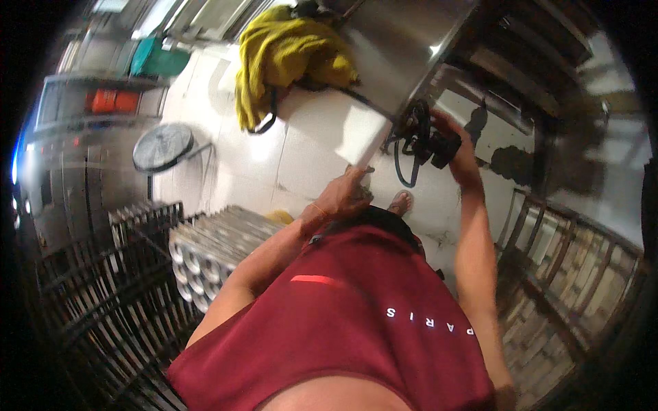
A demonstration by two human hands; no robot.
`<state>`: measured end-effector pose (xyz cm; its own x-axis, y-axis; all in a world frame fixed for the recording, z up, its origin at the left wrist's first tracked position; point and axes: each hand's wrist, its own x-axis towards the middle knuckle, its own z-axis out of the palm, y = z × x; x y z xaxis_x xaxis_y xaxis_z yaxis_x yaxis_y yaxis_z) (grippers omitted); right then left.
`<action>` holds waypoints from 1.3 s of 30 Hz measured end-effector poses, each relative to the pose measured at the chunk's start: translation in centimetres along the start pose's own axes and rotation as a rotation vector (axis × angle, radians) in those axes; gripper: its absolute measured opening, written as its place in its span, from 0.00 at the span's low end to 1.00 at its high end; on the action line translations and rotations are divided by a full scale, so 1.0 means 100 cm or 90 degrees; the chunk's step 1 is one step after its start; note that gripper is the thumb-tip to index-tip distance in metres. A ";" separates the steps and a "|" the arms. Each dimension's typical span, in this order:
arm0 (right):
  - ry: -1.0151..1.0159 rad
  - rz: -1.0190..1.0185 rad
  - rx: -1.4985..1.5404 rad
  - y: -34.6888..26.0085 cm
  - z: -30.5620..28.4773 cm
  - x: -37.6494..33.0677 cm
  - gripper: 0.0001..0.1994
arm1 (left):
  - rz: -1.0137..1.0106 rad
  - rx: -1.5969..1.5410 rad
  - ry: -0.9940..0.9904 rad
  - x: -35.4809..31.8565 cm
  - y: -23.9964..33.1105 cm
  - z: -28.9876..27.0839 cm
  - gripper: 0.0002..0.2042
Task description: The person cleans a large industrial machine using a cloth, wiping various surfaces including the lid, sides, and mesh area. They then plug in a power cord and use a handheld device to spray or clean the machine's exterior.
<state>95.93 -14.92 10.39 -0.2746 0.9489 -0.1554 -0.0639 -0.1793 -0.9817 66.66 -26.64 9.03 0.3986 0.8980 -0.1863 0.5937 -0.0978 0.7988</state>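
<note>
My right hand [458, 147] is raised and closed around a black device with straps and a dangling cable [423, 140], held beside the corner of a steel table [404, 48]. My left hand [349, 192] hangs lower near my waist, fingers loosely curled and pointing toward the white floor, with nothing visible in it. A yellow cloth [288, 58] lies draped over the table's far end. My red shirt fills the lower middle of the view, and one sandalled foot [401, 202] shows below the hands.
Stacked metal baking trays with round moulds [205, 246] stand at my left, with dark wire racks [103, 294] beside them. A floor fan [163, 147] stands farther left. Wooden racks [569, 274] line the right side. White tiled floor [301, 151] lies ahead.
</note>
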 end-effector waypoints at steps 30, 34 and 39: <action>-0.151 -0.111 -0.460 -0.163 0.022 0.020 0.16 | 0.075 -0.145 0.365 0.015 0.100 0.043 0.27; -0.103 -0.127 -0.607 -0.162 0.021 0.015 0.16 | -0.008 -0.257 0.207 0.010 0.103 0.024 0.19; 0.115 -0.467 -0.715 -0.148 0.041 -0.027 0.09 | 0.040 -0.232 0.019 -0.017 0.120 -0.008 0.15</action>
<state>93.73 -15.87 25.82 -0.3819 0.7700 0.5112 0.6958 0.6036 -0.3893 72.53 -29.00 19.45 0.4023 0.9080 -0.1174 0.2784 0.0008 0.9605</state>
